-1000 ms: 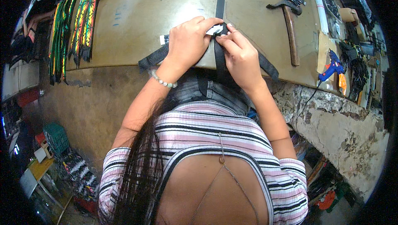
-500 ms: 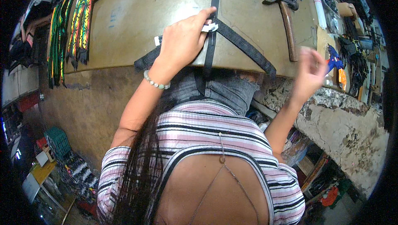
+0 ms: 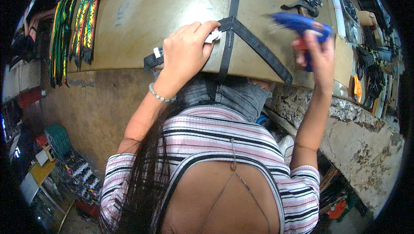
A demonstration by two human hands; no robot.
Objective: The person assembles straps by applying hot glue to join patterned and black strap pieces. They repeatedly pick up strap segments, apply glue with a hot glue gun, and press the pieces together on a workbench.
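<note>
Blue glue gun, tip motion-blurred, gripped by right hand above table near its front edge; left hand pinches partly hidden white piece, covering some black webbing.

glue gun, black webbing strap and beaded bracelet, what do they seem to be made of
Blue glue gun: probably hard plastic, judging by its solid, even colour; blur hides the finish. Black webbing strap: likely matt woven synthetic, from its ribbed texture. Beaded bracelet: rounded pale beads, slightly shiny; stone, glass or plastic.
</note>
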